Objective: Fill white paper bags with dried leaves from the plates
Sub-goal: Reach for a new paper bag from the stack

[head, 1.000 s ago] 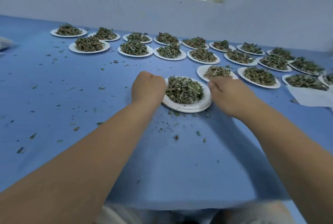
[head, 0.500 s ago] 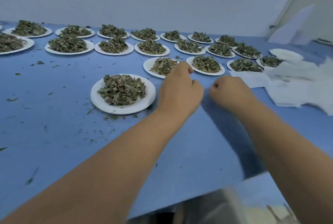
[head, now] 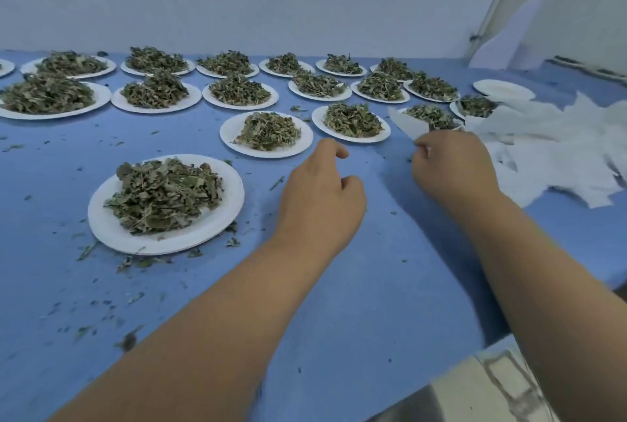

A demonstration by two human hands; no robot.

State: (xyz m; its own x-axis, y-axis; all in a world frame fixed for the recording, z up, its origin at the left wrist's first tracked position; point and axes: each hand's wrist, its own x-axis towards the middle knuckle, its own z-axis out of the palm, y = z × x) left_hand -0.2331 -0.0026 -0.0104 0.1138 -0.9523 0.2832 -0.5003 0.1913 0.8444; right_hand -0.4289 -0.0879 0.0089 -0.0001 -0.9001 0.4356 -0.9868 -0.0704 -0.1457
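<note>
Bag (head: 407, 124): white, sticking up in front of a leaf plate (head: 456, 124), near the spare bags (head: 556, 150).
Right hand (head: 451, 167): curled, pinching the bag's corner.
Left hand (head: 322, 197): loosely curled, nothing in it, over the surface (head: 339, 320).

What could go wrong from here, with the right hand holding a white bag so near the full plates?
The white bag pinched by the right hand lies across a heap of leaves; pulling it back may sweep leaves onto the table. The pile of bags is loose and overlapping, so a second bag might come along with it.
</note>
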